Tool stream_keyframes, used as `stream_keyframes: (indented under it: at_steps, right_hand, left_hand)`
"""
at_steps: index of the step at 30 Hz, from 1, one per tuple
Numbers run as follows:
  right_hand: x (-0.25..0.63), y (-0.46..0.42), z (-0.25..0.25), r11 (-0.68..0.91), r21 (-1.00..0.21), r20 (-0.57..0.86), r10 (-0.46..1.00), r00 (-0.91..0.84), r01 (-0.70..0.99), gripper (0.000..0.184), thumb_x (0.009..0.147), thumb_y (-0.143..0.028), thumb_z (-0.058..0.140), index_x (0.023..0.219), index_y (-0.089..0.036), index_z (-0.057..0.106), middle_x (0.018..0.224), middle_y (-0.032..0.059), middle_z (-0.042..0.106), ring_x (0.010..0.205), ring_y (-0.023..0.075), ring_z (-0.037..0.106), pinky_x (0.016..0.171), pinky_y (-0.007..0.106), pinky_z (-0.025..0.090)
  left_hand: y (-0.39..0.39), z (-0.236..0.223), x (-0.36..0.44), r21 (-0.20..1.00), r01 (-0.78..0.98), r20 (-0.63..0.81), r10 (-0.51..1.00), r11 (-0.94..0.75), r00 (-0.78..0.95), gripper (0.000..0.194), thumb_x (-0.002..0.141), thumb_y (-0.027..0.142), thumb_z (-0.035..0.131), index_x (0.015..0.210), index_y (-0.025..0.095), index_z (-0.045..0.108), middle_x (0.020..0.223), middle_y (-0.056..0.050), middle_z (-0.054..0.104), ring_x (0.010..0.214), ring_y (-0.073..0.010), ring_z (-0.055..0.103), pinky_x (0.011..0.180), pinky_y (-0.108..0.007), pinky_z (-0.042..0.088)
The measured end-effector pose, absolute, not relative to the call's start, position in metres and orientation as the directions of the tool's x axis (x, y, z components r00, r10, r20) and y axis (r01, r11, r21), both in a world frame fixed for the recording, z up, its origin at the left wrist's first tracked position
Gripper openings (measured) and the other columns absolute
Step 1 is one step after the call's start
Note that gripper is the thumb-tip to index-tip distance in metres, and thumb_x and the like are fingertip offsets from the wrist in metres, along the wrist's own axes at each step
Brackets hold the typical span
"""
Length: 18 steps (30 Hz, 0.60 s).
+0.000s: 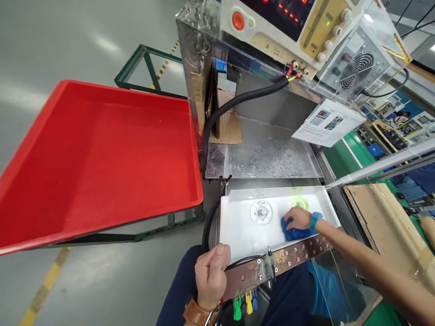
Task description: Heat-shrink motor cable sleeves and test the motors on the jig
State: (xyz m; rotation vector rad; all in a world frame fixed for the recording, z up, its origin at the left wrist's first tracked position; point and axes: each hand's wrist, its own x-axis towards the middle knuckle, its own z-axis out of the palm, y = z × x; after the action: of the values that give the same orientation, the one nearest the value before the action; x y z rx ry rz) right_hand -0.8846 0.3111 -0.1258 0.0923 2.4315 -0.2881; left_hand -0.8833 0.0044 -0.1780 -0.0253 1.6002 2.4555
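Observation:
A white rectangular tray-like panel (pixel 238 226) lies in front of me on a metal station, with a round white knob fitting (pixel 261 212) at its middle and a pale green ring (pixel 299 202) to its right. My right hand (pixel 299 218) presses a blue cloth (pixel 295 233) onto the panel, fingers closed on it; a blue band circles that wrist. My left hand (pixel 211 274) is curled over the panel's near left corner, next to a brown strip with holes (pixel 299 251) and a black cable.
A large red tray (pixel 95 149) tilts on a green frame at the left. Behind the panel stand a steel bench (pixel 268 154), a black corrugated hose (pixel 238 102) and a test instrument with red digits (pixel 282 22). Coloured clips (pixel 244 305) hang below.

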Motion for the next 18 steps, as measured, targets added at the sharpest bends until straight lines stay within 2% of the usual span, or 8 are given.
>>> stream_keyframes:
  at_steps: [2,6,9,11,13,18]
  right_hand:
    - [-0.870,0.328,-0.127,0.979,-0.125,-0.595,0.055,-0.802,0.160,0.015,0.074,-0.021,0.078,0.090,-0.021,0.079,0.093,0.0041,0.077,0.090,0.0217,0.069,0.080,0.027,0.048]
    - [-0.868,0.311,-0.140,0.971,-0.231,-0.531,-0.080,-0.844,0.054,0.015,0.081,-0.026,0.073,0.095,-0.022,0.077,0.100,0.0032,0.076,0.095,0.0207,0.069,0.083,0.027,0.047]
    - [-0.892,0.297,-0.145,0.990,-0.118,-0.464,0.012,-0.886,0.075,0.015,0.090,-0.029,0.064,0.097,-0.021,0.074,0.102,0.0051,0.075,0.095,0.0206,0.068,0.081,0.027,0.046]
    - [-0.909,0.296,-0.145,0.994,-0.010,-0.380,0.100,-0.920,0.112,0.020,0.097,-0.029,0.054,0.098,-0.019,0.072,0.104,0.0080,0.073,0.096,0.0207,0.068,0.081,0.027,0.045]
    - [-0.916,0.298,-0.143,0.990,0.046,-0.334,0.142,-0.932,0.134,0.025,0.100,-0.029,0.047,0.103,-0.018,0.070,0.105,0.0095,0.072,0.095,0.0204,0.067,0.080,0.027,0.043]
    - [-0.891,0.298,-0.144,0.992,0.091,-0.394,0.113,-0.912,0.083,0.023,0.100,-0.031,0.047,0.104,-0.021,0.068,0.106,0.0073,0.069,0.090,0.0198,0.066,0.076,0.027,0.043]
  left_hand:
    - [0.004,-0.177,-0.883,0.900,-0.184,-0.132,0.154,-0.395,-0.979,0.051,0.093,0.046,0.051,0.055,0.023,0.025,0.054,0.005,0.020,0.047,-0.0095,0.026,0.043,-0.026,0.024]
    - [0.004,-0.179,-0.883,0.898,-0.205,-0.158,0.150,-0.390,-0.976,0.053,0.092,0.048,0.053,0.055,0.023,0.025,0.054,0.006,0.019,0.047,-0.0095,0.026,0.042,-0.025,0.024]
    - [0.003,-0.181,-0.884,0.902,-0.198,-0.153,0.144,-0.383,-0.978,0.053,0.092,0.047,0.053,0.054,0.023,0.026,0.054,0.006,0.020,0.047,-0.0095,0.025,0.042,-0.025,0.026]
    - [0.003,-0.181,-0.884,0.906,-0.180,-0.138,0.135,-0.383,-0.981,0.053,0.092,0.048,0.052,0.053,0.023,0.028,0.052,0.005,0.021,0.046,-0.0095,0.026,0.042,-0.025,0.026]
    - [0.003,-0.180,-0.884,0.907,-0.172,-0.131,0.129,-0.384,-0.983,0.054,0.092,0.048,0.053,0.052,0.022,0.028,0.052,0.005,0.022,0.046,-0.0093,0.027,0.042,-0.025,0.027]
    - [0.004,-0.177,-0.886,0.908,-0.212,-0.178,0.125,-0.362,-0.976,0.054,0.091,0.050,0.054,0.053,0.023,0.028,0.052,0.005,0.023,0.047,-0.0095,0.027,0.042,-0.025,0.030]
